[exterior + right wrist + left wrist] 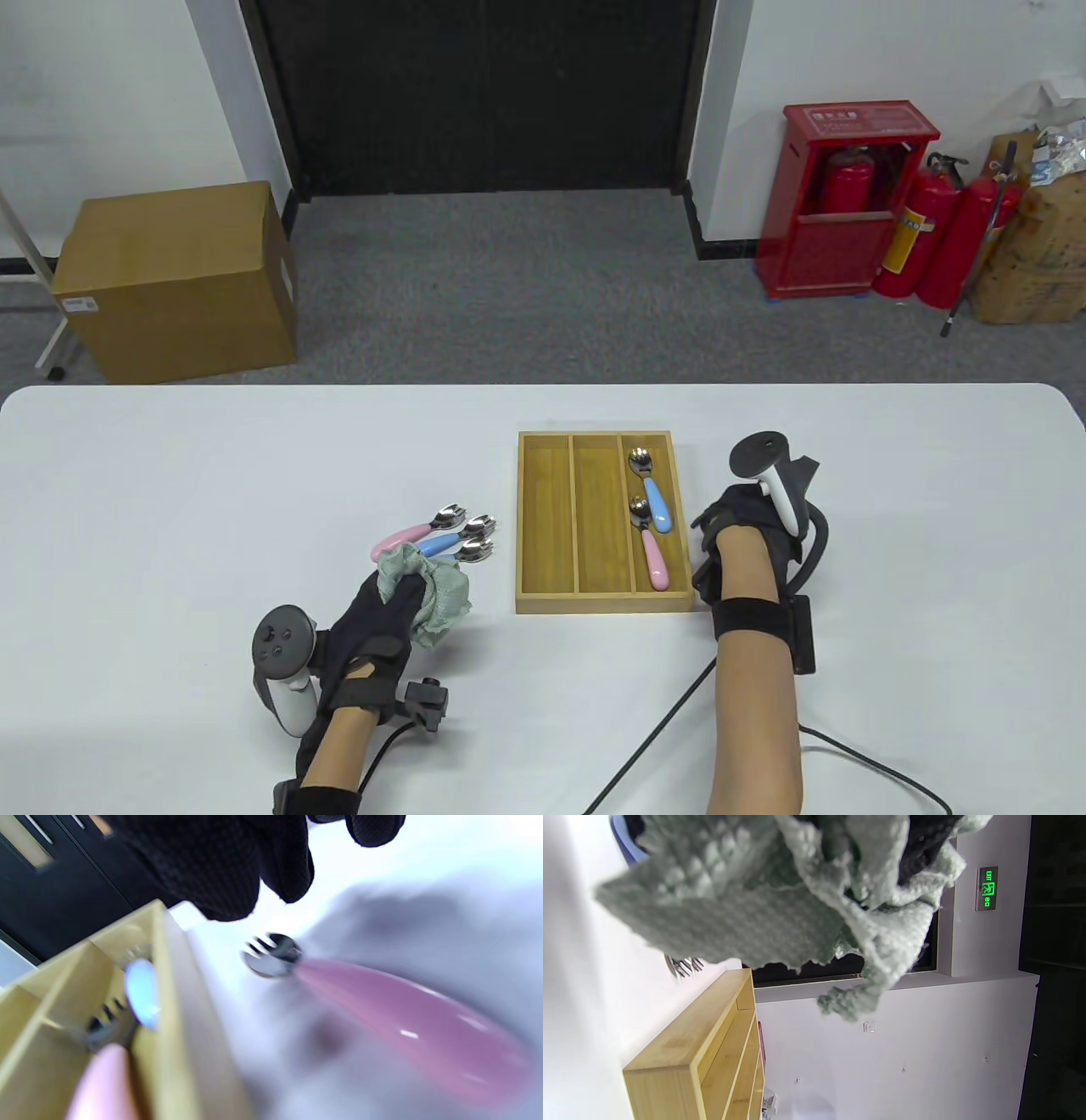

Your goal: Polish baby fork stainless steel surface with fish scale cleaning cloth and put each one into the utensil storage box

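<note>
My left hand point(386, 607) grips a crumpled grey-green cloth point(437, 598), which fills the top of the left wrist view point(780, 908). Just beyond it lie three loose baby forks point(450, 535) with pink and blue handles. The wooden storage box point(604, 604) has three compartments. Its right one holds a blue-handled fork point(654, 503) and a pink-handled fork point(652, 558). My right hand point(721, 552) hovers palm down just right of the box. Under it, a pink-handled fork point(403, 1027) lies on the table, with the gloved fingers point(237, 866) above it and apart from it.
Cables point(645, 747) trail across the table near its front edge by my right forearm. Beyond the table stand a cardboard box point(178, 276) on the floor at the left and a red extinguisher cabinet point(848, 204) at the right.
</note>
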